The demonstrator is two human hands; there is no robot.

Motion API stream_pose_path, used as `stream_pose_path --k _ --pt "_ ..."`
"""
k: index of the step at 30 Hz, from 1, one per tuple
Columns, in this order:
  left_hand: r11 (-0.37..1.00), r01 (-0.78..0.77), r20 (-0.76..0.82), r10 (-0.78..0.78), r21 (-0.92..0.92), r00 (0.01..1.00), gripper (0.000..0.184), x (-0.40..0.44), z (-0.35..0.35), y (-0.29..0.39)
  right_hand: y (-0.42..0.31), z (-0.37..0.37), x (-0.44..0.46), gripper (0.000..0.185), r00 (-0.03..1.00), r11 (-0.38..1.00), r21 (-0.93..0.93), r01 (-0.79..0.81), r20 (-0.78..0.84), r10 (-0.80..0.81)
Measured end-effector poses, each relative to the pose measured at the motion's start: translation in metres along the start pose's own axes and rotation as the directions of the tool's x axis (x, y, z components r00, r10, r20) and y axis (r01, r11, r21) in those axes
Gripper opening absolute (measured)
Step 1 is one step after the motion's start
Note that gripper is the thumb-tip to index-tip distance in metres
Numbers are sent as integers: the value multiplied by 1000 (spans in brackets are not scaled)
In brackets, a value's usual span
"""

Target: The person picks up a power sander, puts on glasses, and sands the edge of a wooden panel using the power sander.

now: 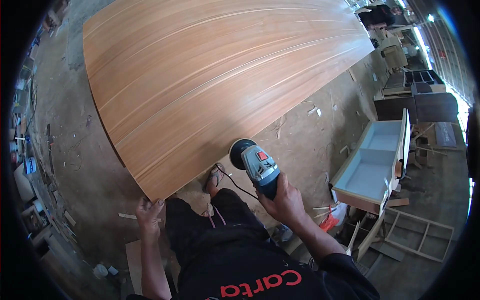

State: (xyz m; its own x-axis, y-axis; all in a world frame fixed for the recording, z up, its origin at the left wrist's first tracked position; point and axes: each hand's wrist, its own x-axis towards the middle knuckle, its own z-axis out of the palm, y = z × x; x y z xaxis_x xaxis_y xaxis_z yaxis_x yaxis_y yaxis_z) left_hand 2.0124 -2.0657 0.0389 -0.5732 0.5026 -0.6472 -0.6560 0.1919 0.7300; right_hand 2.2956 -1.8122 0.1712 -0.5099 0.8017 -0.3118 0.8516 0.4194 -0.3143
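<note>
A large wood-grained panel point(215, 85) spreads out in front of me, its near corner close to my body. My right hand point(286, 201) is wrapped round the dark rear body of a grey power sander point(260, 162) with a red switch. Its round black pad point(242, 151) is at the panel's near right edge; whether it presses on the wood I cannot tell. A black cord point(235, 184) runs from the tool past my foot. At the near corner my left hand point(148, 216) has its fingers curled against the panel's edge, thumb on one side.
To the right stands a pale-lined drawer unit point(370, 150), with wooden frames point(420, 235) and a red plastic bag point(329, 220) below it. Dark furniture parts point(420, 106) lie farther back. Cans and clutter point(30, 165) line the left side. Another person point(377, 16) is at the far right.
</note>
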Motion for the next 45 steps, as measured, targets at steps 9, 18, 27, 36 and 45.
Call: stream_pose_path --k 9,18,27,36,45 --pt "997 -16 -62 21 80 998 40 -2 -4 1 50 -31 35 55 999 999 16 -51 -14 52" --pt "993 -9 -103 22 122 994 48 2 -16 -6 92 -69 73 56 987 987 12 -158 -23 159" --pt "950 -119 -150 167 287 974 38 1 3 -7 143 -95 106 52 984 987 13 -159 -76 159" --pt "966 -36 -183 85 256 979 33 -9 15 12 96 -62 72 53 996 994 61 91 4 -92" --pt "984 -118 135 100 137 986 34 -4 5 23 3 -16 20 61 977 981 53 189 90 -193"
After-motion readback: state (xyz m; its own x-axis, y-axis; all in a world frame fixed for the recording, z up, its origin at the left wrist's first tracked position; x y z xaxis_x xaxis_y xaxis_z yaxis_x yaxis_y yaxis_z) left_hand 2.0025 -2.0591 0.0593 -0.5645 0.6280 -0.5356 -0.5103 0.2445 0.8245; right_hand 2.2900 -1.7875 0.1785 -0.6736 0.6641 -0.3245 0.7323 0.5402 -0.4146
